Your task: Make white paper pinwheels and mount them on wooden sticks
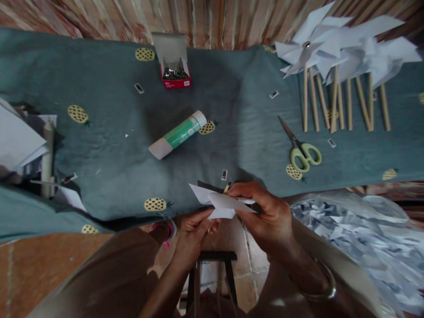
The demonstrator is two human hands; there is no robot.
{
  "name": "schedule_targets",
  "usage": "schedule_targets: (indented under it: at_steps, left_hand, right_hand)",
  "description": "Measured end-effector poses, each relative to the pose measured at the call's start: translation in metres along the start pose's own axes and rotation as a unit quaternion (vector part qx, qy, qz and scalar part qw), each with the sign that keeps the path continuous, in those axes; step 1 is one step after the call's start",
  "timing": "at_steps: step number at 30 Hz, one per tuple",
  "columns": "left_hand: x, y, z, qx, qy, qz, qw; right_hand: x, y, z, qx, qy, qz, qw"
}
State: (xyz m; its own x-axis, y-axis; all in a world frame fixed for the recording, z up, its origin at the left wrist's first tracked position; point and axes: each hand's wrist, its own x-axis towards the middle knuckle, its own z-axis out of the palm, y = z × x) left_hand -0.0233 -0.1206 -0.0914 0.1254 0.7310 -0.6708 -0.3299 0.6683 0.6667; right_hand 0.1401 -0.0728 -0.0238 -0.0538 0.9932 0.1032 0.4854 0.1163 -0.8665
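Both my hands hold a folded white paper pinwheel (221, 202) at the near edge of the teal cloth-covered table (109, 145). My left hand (195, 232) pinches its lower edge from below. My right hand (265, 212) is closed over its right side, and the tip of a wooden stick (226, 188) shows by the fingers. A bangle sits on my right wrist.
A glue stick (178, 134) lies mid-table, and a red box of pins (175, 66) stands open at the back. Green-handled scissors (300, 148) lie right. Finished white pinwheels on sticks (338, 66) lie at the back right. Paper scraps fill a bag (361, 238); paper sheets (16, 137) lie left.
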Motion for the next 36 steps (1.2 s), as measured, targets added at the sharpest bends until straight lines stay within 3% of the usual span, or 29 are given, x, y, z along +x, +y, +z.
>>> schedule_targets:
  at_steps: [25,36]
  left_hand:
    - [-0.0011,0.0011,0.0017,-0.02,-0.009,-0.012,1.0]
    - [-0.0014,-0.0001,0.0007,-0.017,-0.005,-0.015,1.0]
  right_hand:
    - [0.0013,-0.0001,0.0001,-0.007,-0.002,0.002,1.0]
    - [0.0007,0.0008,0.0002,-0.011,-0.005,0.037,0.999]
